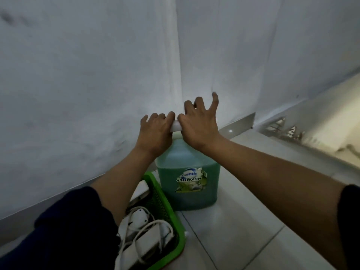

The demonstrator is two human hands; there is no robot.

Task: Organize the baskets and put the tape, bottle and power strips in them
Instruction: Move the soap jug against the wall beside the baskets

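Both my hands are on top of the dishwashing liquid bottle [188, 184], a big jug of green liquid with a torn label that reads "DISHWASH". It stands upright on the white tiled floor [243, 230], in the corner where two pale walls [87, 75] meet.

My left hand [155, 131] is curled over the left end of the bottle's white top [176, 127], fingers wrapped down around it. My right hand [198, 123] sits on the right end of that same white piece, with the thumb tucked in against it, while the other fingers are spread and lifted, pointing toward the wall behind. Only a small strip of the white top shows between my two hands, so I cannot tell whether it is a cap or a handle.

Just to the left of the bottle, touching or nearly touching its lower side, is a green plastic basket [171, 211] with mesh walls. Inside it lie white power strips [148, 238] with their white cords looped over them. My left forearm, in a dark sleeve [68, 230] pushed up from the wrist, crosses above the basket's near left part.

A shiny metal skirting strip [239, 121] runs along the foot of the wall to the right of my hands.
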